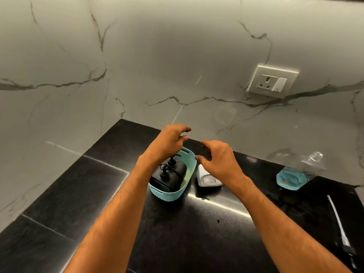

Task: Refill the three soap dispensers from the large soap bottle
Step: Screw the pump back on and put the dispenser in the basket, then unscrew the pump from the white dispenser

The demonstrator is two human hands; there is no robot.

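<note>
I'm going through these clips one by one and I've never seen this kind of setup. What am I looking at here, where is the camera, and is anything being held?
There is no machine: a person works with bare hands, and the single picture comes from a wide-angle camera worn on their head, looking forward and down. That is why both forearms reach in from the bottom edge.

On the black countertop sits a teal basket holding black pump dispensers. Beside it, right, is a white container, partly hidden. Further right stands a clear bottle with blue liquid low inside and no cap on. A pump tube lies loose near the right edge.

The left hand hovers over the basket, and the right hand over the white container, fingers loosely curled. Neither holds anything.
</note>
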